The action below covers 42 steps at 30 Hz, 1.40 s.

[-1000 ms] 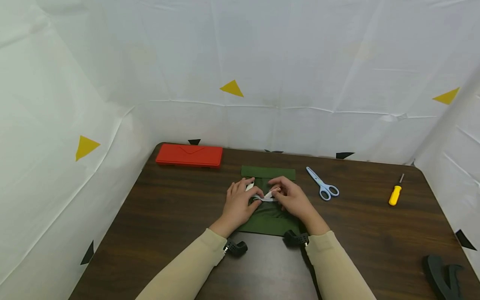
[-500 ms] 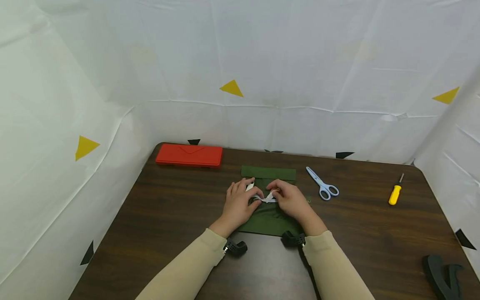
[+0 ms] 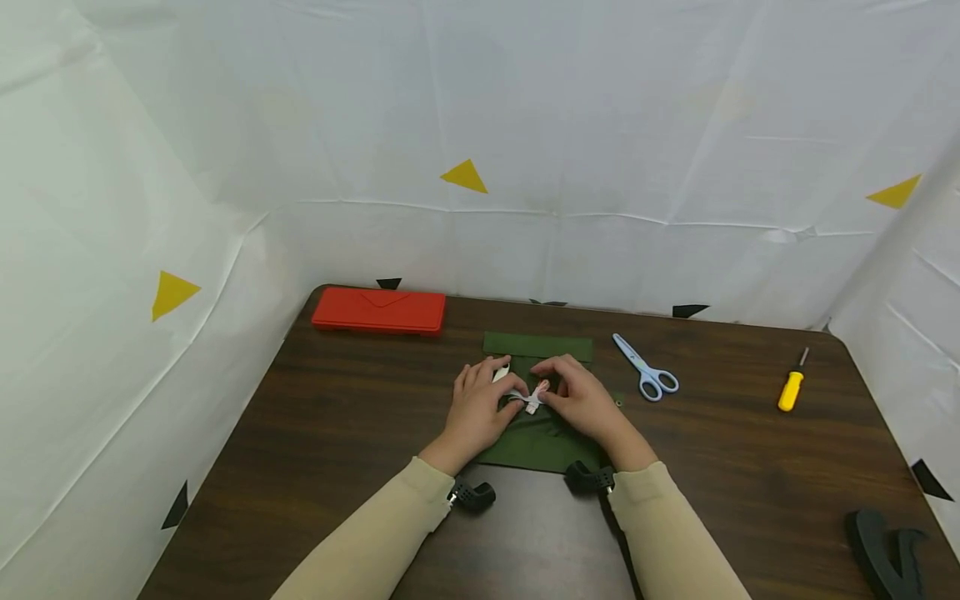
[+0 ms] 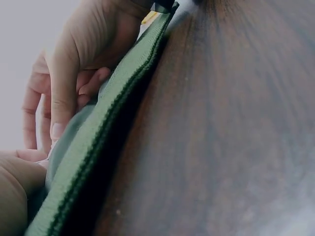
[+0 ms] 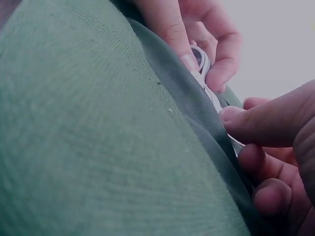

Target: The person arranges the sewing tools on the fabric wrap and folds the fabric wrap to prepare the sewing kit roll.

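Pinching the white strip with thumb and fingers, the left hand and right hand face each other. The strip lies between them, above the green cloth. Scissors rest beyond the right hand, to its right.

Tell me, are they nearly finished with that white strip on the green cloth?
Done: the green cloth is laid out on the table, with the white strip over it. In hand: the left hand pinches the white strip; the right hand is right at it. Left: probably more arranging, since the strip looks bunched and crossed. I can't tell whether it's tied.
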Tool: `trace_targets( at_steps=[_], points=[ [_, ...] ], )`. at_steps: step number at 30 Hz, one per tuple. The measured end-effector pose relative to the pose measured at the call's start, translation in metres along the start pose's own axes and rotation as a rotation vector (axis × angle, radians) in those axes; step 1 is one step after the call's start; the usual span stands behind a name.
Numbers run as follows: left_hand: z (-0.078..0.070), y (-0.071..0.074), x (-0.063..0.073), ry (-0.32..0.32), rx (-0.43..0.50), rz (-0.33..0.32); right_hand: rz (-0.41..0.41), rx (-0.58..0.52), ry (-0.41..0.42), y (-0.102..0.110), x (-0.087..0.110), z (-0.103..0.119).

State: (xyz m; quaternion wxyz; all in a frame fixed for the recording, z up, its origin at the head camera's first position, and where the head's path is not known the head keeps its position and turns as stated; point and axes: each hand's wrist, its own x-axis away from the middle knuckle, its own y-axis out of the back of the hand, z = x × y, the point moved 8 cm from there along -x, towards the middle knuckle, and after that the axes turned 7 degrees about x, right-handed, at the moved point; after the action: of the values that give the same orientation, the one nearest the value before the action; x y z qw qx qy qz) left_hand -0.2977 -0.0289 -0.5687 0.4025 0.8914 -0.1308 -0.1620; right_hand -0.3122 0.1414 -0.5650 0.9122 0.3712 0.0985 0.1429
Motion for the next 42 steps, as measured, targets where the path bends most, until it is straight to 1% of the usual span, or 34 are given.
trace_targets(
  at_steps=[4,8,12,15,18,20,22,25,29,35,38,42],
  points=[
    [0.001,0.001,0.000,0.002,0.005,0.003,-0.028,0.024,-0.004,0.002,-0.001,-0.002],
    [0.002,0.003,0.001,0.008,0.046,0.012,-0.026,0.044,-0.005,0.000,0.000,-0.003],
    [0.003,0.003,0.002,0.015,0.084,0.013,-0.058,0.060,-0.004,0.001,0.001,-0.003],
    [0.006,0.002,0.003,0.039,0.100,0.007,-0.082,0.059,-0.014,0.001,0.002,-0.004],
    [0.010,0.001,0.003,0.067,0.120,-0.005,-0.085,0.051,-0.026,0.001,0.003,-0.004],
    [0.011,0.002,0.003,0.073,0.132,-0.014,-0.085,0.042,-0.035,0.001,0.003,-0.005],
    [0.012,0.002,0.003,0.076,0.132,-0.009,-0.081,0.037,-0.042,0.001,0.003,-0.005],
    [0.011,0.003,0.002,0.061,0.124,-0.006,-0.077,0.032,-0.048,0.001,0.002,-0.005],
    [0.010,0.003,0.003,0.040,0.108,-0.005,-0.068,0.030,-0.044,0.000,0.001,-0.005],
    [0.008,0.002,0.003,0.017,0.090,0.016,-0.060,0.031,-0.031,-0.001,0.000,-0.003],
    [0.007,0.002,0.003,0.017,0.080,0.035,-0.059,0.024,-0.028,0.000,0.001,-0.002],
    [0.005,0.002,0.003,0.030,0.091,0.063,-0.057,0.016,-0.021,0.001,0.001,-0.001]
  ],
)
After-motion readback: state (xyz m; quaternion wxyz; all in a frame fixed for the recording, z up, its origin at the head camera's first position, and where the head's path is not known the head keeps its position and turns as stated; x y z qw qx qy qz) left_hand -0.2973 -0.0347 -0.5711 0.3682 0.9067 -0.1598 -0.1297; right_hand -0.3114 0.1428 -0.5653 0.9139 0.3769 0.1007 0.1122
